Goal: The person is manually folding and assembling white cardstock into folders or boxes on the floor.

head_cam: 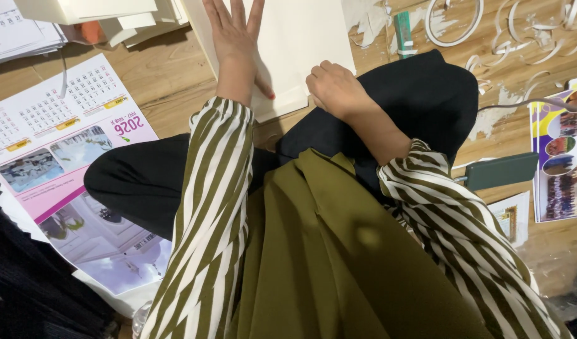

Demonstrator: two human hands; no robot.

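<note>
The left hand (pixel 233 28) lay flat, its fingers (pixel 225 14) spread wide and pressed palm-down on a large white sheet (pixel 301 37); it gripped nothing, only held the sheet still. The right hand (pixel 333 88) was curled into a loose fist at the sheet's near edge, knuckles up. Its fingertips were tucked under, so whether they pinched the edge or merely pressed it could not be told.

The white sheet rested on the wooden floor (pixel 169 75), its near corner reaching the person's black-trousered knees (pixel 420 94). It looked plain and unmarked where visible, with no fold or cut to be seen. Judging from that, the work on this sheet seemed at an early stage: positioned and steadied, little else done.

Both arms wore olive-and-white striped sleeves (pixel 207 207). To the left lay a printed calendar sheet (pixel 56 144) with photographs, and more calendar pages (pixel 15 31) sat stacked beyond it. To the right, curled white paper strips (pixel 520 37) littered the floor near a teal knife-like tool (pixel 402 31), a dark green phone-like slab (pixel 502 169) and a colourful printed page (pixel 561 157).
</note>
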